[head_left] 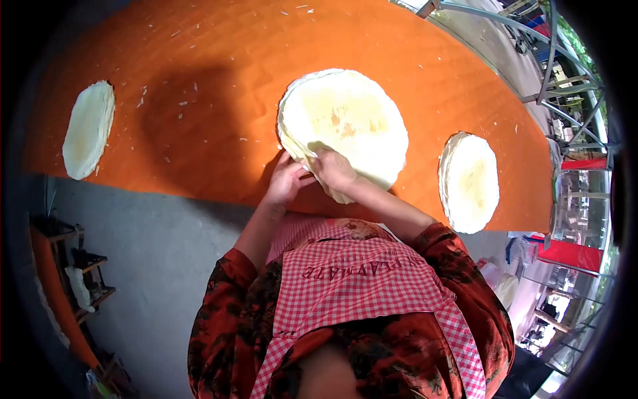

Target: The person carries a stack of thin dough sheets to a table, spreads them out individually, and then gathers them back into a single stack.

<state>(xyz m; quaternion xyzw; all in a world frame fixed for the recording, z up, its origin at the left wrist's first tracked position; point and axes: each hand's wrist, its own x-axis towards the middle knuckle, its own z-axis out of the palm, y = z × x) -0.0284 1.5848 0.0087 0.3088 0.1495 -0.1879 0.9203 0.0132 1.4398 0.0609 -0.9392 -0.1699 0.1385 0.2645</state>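
A thick stack of round, thin flatbreads (355, 123), pale with browned patches, lies on the orange-covered table in front of me. At its near left edge, my right hand (334, 171) is closed on the rim of the upper flatbreads, fingertips partly hidden by the edge. Close beside it, my left hand (286, 181) has its fingers at the same rim, gripping the side of the stack from the left. The lower rim sags slightly over toward my body.
The orange table cover (219, 80) carries scattered pale flakes. Other flatbread stacks stand at the left (89, 132) and right (469, 183), near the table's front edge. A wooden rack (93, 279) is on the floor at left. Metal frames (551, 73) rise beyond the right end.
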